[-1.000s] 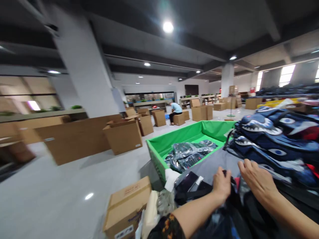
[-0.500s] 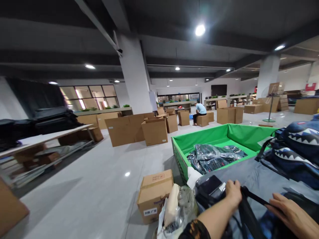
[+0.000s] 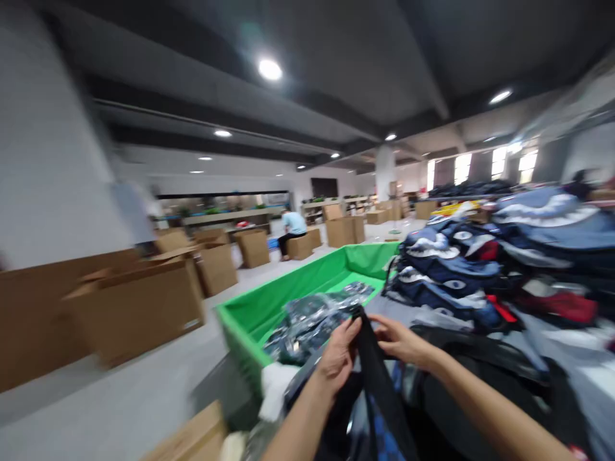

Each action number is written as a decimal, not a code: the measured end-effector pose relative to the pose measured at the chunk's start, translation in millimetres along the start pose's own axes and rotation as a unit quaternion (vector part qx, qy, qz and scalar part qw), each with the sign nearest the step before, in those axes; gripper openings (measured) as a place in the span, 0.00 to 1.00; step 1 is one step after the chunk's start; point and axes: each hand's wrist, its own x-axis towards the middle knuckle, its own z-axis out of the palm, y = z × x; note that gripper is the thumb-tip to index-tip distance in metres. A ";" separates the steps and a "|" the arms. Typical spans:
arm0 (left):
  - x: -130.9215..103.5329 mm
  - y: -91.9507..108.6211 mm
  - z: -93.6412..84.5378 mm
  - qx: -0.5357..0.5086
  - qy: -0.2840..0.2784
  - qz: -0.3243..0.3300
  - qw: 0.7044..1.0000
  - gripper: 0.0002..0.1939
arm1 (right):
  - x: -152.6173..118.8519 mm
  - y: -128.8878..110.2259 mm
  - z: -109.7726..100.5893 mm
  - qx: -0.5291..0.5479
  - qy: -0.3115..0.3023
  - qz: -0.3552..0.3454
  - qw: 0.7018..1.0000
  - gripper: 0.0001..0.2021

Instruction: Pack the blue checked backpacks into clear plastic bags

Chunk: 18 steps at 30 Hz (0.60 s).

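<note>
A black strap [image 3: 378, 378] runs up from a dark backpack with a blue checked part [image 3: 384, 438] in front of me. My left hand [image 3: 337, 354] pinches the strap near its upper end. From the other side, my right hand [image 3: 400, 340] has its fingertips on the strap's edge, bent around it. Below and to the right of my right hand lies a black padded bag piece [image 3: 473, 390]. Much of the backpack is hidden behind my forearms and the strap.
A green-lined bin [image 3: 245, 320] holds plastic-wrapped dark packs [image 3: 312, 320] beyond my hands. Shark-faced backpacks [image 3: 446, 256] are piled on the right. Cardboard boxes [image 3: 139, 307] stand on the floor at left. A person in a light blue top [image 3: 294, 224] sits farther back.
My view has swung right, bringing the backpack pile further into sight. My hands have come closer together on the strap, which now stands more upright between them.
</note>
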 end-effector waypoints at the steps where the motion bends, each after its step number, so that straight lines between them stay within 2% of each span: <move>1: -3.3 7.3 3.2 0.011 -0.022 0.022 0.999 0.36 | 1.2 -7.7 -0.5 -0.002 0.022 -0.010 1.000 0.28; 3: -6.6 18.1 7.6 0.067 -0.012 0.078 0.995 0.31 | -1.2 -22.0 -6.9 -0.007 0.075 -0.025 0.997 0.17; 4: -7.0 21.9 10.6 0.095 0.008 0.110 0.989 0.31 | -5.0 -28.6 -11.4 -0.001 0.094 -0.030 0.995 0.15; 7: -8.2 28.8 27.5 0.137 0.025 0.175 0.975 0.31 | -21.6 -44.9 -21.4 0.019 0.097 -0.046 0.994 0.15; 10: -13.5 32.1 50.1 0.179 -0.010 0.189 0.965 0.32 | -35.9 -53.7 -22.9 -0.018 0.043 -0.058 0.997 0.21; 13: -19.7 31.3 64.8 0.255 -0.020 0.220 0.941 0.31 | -43.1 -53.9 -23.4 -0.083 0.022 -0.073 0.994 0.19; 15: -22.8 27.5 68.8 0.269 -0.009 0.227 0.936 0.33 | -44.5 -51.0 -25.4 -0.133 0.062 -0.087 0.985 0.14; 18: -25.1 19.6 70.4 0.214 0.033 0.188 0.958 0.38 | -44.3 -45.8 -28.2 -0.208 0.133 -0.093 0.964 0.10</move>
